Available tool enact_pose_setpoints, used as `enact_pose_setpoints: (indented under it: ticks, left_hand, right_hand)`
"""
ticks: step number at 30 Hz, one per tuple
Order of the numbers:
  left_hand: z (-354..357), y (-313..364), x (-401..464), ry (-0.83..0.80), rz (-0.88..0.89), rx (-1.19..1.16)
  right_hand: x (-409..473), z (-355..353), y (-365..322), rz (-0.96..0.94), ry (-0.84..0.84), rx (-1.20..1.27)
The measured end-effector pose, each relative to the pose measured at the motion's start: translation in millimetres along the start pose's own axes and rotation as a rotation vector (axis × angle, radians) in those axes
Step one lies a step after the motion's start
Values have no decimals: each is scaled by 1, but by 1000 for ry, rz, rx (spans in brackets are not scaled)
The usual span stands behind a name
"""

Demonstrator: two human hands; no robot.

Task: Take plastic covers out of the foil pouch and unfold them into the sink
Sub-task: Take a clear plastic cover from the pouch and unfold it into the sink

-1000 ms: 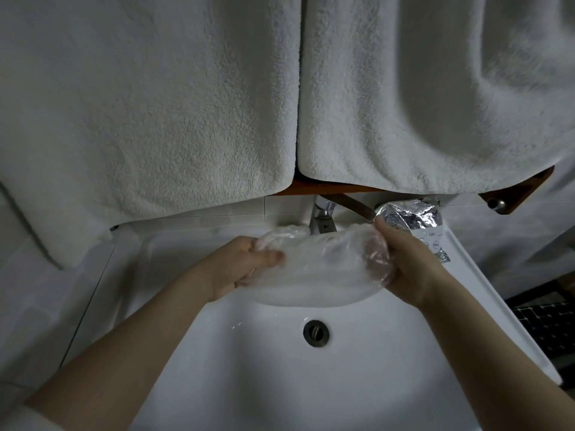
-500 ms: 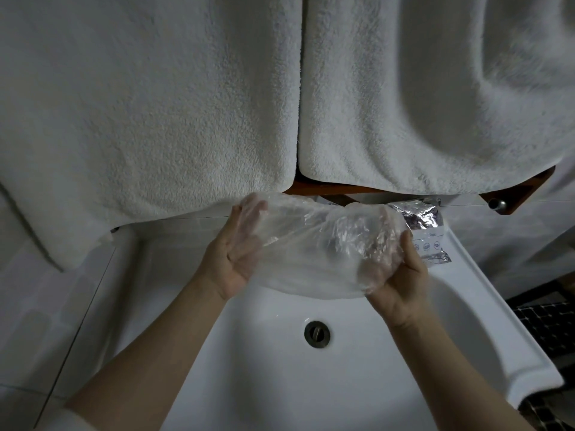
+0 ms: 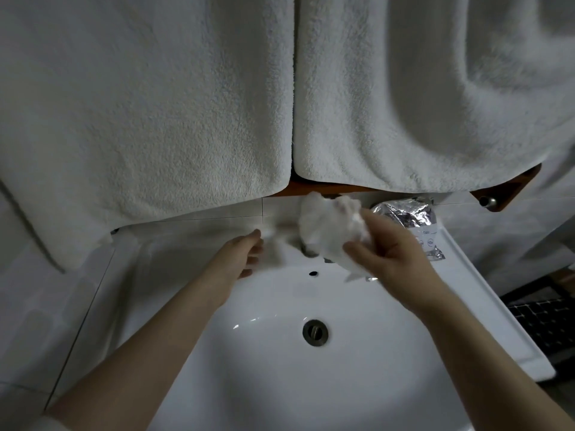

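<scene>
So the plastic cover [image 3: 329, 231] is bunched into a crumpled, blurry white wad right now, up at the back edge of the sink [image 3: 174, 306], hanging in the air in front of the tap. I can barely see the tap behind it, it's mostly hidden. My right hand [image 3: 392, 247] has the cover grasped: thumb and fingers curled round its lower right part, with a bit of the plastic trailing out below my palm toward the basin.

My left hand [image 3: 245, 253] isn't holding anything. It sits just left of the cover, fingers loose and slightly bent, hovering over the back rim of the sink. There's a faint smeary patch between my fingertips and the cover, and I honestly can't tell if that's a bit of plastic or just motion blur.

The foil pouch [image 3: 407, 216] is on the sink's back right corner, just behind my right hand, crinkled and shiny with its printed end pointing toward the right edge.

Drain [image 3: 315, 332] is down in the middle of the basin, overflow hole [image 3: 313, 273] above it near the back wall. Two white towels [image 3: 155, 104] hang over everything from a wooden shelf [image 3: 504, 194].
</scene>
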State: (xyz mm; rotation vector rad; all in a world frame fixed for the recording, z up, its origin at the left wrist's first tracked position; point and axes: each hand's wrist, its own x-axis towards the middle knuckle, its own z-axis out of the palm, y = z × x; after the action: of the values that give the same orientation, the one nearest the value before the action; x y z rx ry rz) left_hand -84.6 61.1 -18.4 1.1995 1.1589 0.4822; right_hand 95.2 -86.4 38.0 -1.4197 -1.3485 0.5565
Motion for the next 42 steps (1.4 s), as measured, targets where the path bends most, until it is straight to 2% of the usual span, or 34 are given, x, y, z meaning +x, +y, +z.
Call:
enact_pose_setpoints:
  ticks: [2,4,6,8,10,13,17,18,20,23,24,25,27,29,32,36,39,42]
  left_hand:
    - [6,11,-15,-212,-68,-59]
    - [16,19,-30,-416,-39,-60]
    - [26,21,-41,-451,63,-9]
    - [32,15,-45,-398,158,67]
    - [32,8,-47,-318,204,121]
    - [37,0,-48,-212,240,53]
    - [40,-5,-48,-135,207,-181]
    - [40,-7,-49,-144,206,-201]
    - [41,-8,-49,-155,207,-222]
    - [43,-6,-50,-196,228,-268]
    - [45,-5,-50,-215,241,-271]
    - [47,-4,-51,-234,249,-269]
    - [54,-2,-56,-286,258,-265]
    - [60,-3,-59,-317,257,-245]
    - [65,-9,-58,-329,248,-201]
    - [65,-11,-60,-423,185,-113]
    - [64,-8,-62,-361,197,47]
    - [63,-8,-60,-314,205,108]
  right_hand:
    - [-1,7,6,-274,-49,-641]
    - [-2,20,7,-329,-250,-987]
    - [-6,33,13,-318,-385,-1111]
    - [-13,41,15,-395,-376,-1196]
    - [-22,51,25,-437,-282,-1214]
    - [-39,66,38,-414,-237,-1154]
    - [-53,57,49,-430,-160,-1123]
    - [-55,53,52,-413,-131,-1078]
    - [-59,43,56,-312,-24,-839]
    - [-64,32,50,24,307,-409]
    - [-64,26,47,214,408,-242]
    - [-63,21,43,443,438,-33]
    - [-60,7,40,794,288,405]
    - [-59,-2,36,948,61,628]
    - [-58,-3,34,853,-52,597]
    - [-51,-7,32,719,5,401]
    - [-48,-18,30,657,-9,315]
    - [-49,-28,31,624,-56,274]
